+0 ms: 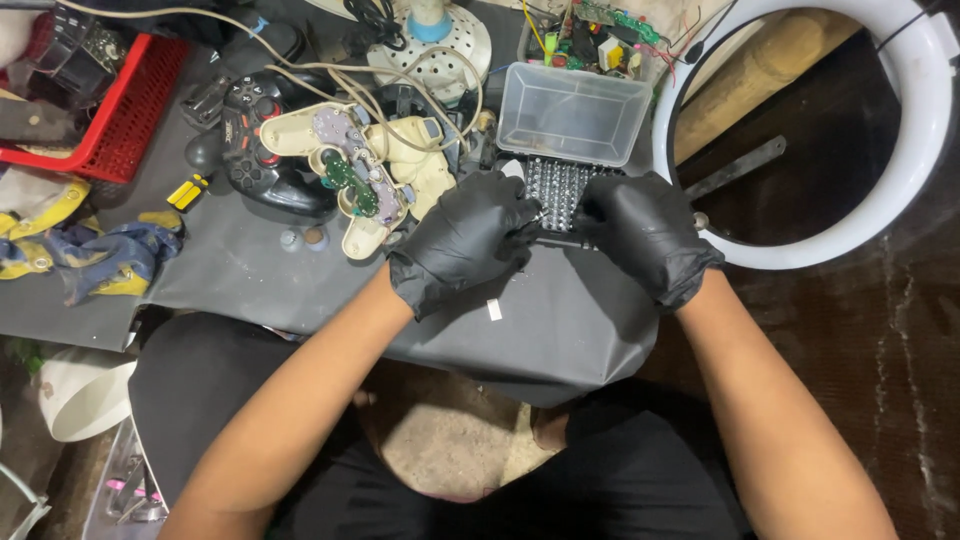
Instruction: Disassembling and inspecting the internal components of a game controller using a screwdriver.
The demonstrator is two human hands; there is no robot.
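Both my hands wear black gloves and meet over a black mat [560, 320]. My left hand [465, 240] pinches a small bit at its fingertips, right at the tip of a black screwdriver handle [562, 241]. My right hand [645, 235] is closed around that handle. Just beyond my fingers lies a black bit set [555, 182] with rows of shiny bits, its clear plastic lid [572, 112] standing open behind it. To the left rests an opened cream game controller [365, 165] with its green circuit board exposed.
A black game controller [262, 150] lies left of the cream one. A red basket [120, 115] sits at the far left, rags [100, 255] below it. A white ring light [925, 120] curves at the right. Cables and a circuit board [600, 40] crowd the back.
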